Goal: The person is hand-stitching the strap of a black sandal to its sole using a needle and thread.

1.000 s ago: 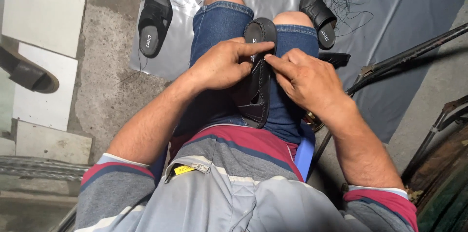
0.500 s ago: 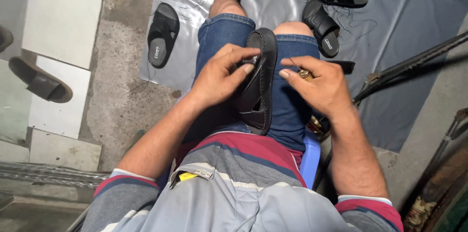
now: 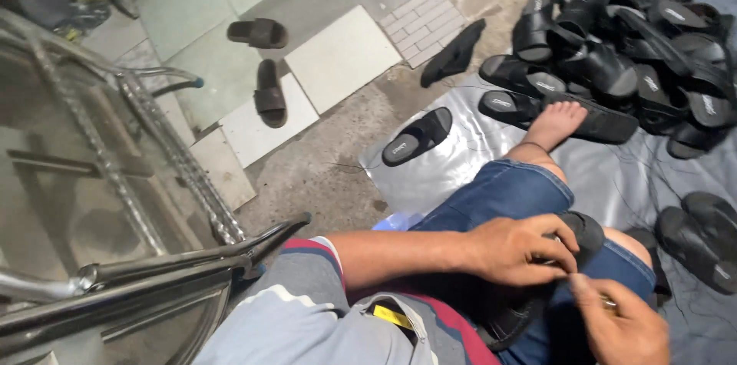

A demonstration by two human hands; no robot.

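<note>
A black slide sandal (image 3: 585, 231) lies along my lap on my blue denim shorts. My left hand (image 3: 522, 250) is closed over its upper part, fingers wrapped on the strap. My right hand (image 3: 623, 325) sits at the lower right, fingertips pinched together against the sandal just below the left hand; something small and shiny shows between its fingers, too small to name. The sandal's lower end (image 3: 507, 320) shows dark beneath my left wrist. My bare foot (image 3: 556, 124) rests on a grey plastic sheet (image 3: 461, 158).
A large heap of black sandals (image 3: 629, 42) lies beyond my foot at the upper right. Single sandals lie on the sheet (image 3: 418, 137), on the tiles (image 3: 270, 93) and at the right (image 3: 702, 238). A metal-framed glass table (image 3: 115, 204) stands close at my left.
The view has swung up and to the left, bringing the floor, table and sandal heap into sight. Both hands stay on the sandal in my lap, right fingers now pinched closer to the left.
</note>
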